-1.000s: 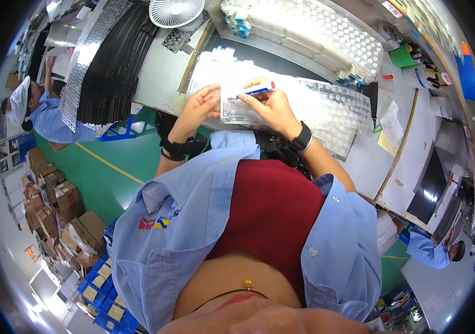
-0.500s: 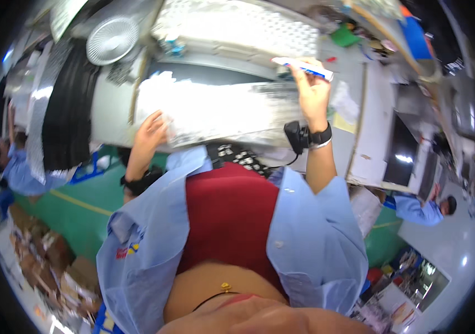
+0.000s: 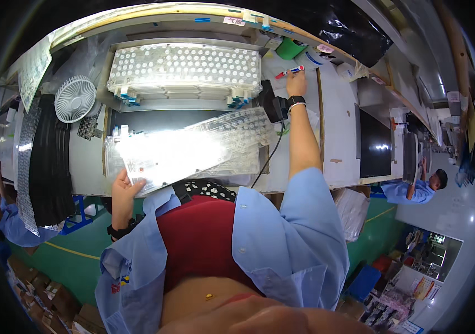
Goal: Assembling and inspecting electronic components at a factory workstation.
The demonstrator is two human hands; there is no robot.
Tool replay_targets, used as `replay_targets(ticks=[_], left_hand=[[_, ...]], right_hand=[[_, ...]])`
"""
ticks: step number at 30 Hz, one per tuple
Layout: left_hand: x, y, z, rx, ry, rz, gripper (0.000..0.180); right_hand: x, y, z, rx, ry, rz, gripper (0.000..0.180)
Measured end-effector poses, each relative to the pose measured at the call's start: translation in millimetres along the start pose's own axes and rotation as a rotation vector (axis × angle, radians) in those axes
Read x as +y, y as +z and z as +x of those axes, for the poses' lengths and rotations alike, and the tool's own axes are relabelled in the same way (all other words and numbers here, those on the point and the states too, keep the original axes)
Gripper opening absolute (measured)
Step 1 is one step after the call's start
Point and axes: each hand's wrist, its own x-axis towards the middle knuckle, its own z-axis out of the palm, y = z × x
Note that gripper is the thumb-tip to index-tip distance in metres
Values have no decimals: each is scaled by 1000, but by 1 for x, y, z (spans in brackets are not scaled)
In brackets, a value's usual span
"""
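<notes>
My left hand grips the near left edge of a clear plastic blister tray that lies tilted on the workbench under strong glare. My right hand is stretched far out to the back right of the bench and holds a red and blue marker pen, its tip over a white sheet. A black watch sits on that wrist. A stack of similar clear trays stands further back on the bench.
A small white fan stands at the left. Black trays are stacked along the left side. A dark monitor and a green cup are at the right. Another person in blue works at far right.
My right hand left the tray and reached out to the back right with the pen. My left hand slid to the tray's near left edge. The view tilted up over the bench.
</notes>
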Motion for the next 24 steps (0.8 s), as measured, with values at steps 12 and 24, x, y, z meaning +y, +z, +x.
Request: replay_targets(ticks=[12,24], left_hand=[[23,33,-7,-24,242,415,41],[73,21,16,14,571,306,36]], right_hand=[[54,-13,13,-67,-242,16,75],[-39,-175,-191,-362,-56,812,17]])
